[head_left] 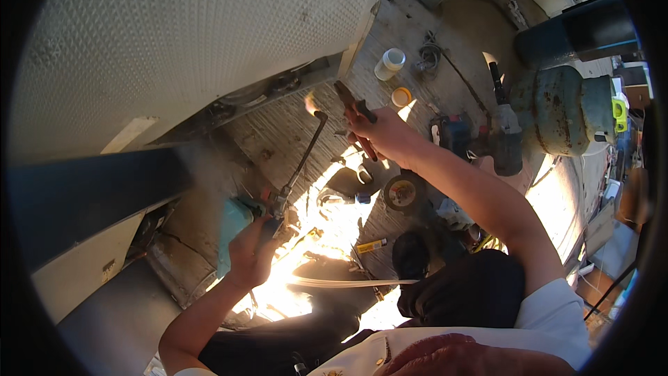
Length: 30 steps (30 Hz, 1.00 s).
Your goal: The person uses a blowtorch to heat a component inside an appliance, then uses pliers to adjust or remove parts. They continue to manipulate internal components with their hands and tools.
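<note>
Red-handled pliers [348, 99] gripped in your right hand [384, 135], arm reaching up-left; your left hand [250, 252], lower, forearm slanting up, fingers wrapped round a torch [303, 155], flame [311, 104] near plier tips.

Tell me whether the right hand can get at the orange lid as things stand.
Probably yes: the orange lid lies close beyond the right hand, and nothing visible blocks the way. The hand grips pliers, though, so picking up the lid would likely mean setting those down first.
</note>
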Available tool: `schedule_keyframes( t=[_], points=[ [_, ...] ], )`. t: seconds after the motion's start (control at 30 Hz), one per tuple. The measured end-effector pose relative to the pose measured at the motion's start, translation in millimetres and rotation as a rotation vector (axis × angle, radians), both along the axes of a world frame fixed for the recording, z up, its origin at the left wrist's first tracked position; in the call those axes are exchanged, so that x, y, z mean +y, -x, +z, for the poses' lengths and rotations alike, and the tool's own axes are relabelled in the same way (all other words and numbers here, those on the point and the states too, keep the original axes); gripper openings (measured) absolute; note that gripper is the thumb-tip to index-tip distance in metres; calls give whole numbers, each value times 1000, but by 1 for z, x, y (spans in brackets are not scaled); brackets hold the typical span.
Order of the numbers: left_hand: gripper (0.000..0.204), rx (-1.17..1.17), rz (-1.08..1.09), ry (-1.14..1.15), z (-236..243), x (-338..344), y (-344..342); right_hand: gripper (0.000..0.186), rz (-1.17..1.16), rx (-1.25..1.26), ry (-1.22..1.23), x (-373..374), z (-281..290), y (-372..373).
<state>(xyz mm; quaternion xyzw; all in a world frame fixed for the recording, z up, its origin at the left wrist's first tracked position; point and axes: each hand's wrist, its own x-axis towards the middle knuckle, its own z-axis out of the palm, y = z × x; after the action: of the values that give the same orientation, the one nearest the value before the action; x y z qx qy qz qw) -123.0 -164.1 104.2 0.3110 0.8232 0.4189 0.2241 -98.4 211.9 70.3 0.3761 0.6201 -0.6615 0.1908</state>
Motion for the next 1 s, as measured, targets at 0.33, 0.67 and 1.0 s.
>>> schedule_keyframes(
  t=[0.33, 0.67, 1.0],
  points=[
    [46, -86, 19, 121, -11, -5, 7, 20, 1, 98, 29, 26, 16, -25],
    [36, 40, 28, 55, -31, 31, 24, 27, 21, 166, 78, 10, -22, -7],
    [32, 84, 58, 60, -12, 67, 28, 21, -18, 148, 155, 7, -32, 12]
  ],
)
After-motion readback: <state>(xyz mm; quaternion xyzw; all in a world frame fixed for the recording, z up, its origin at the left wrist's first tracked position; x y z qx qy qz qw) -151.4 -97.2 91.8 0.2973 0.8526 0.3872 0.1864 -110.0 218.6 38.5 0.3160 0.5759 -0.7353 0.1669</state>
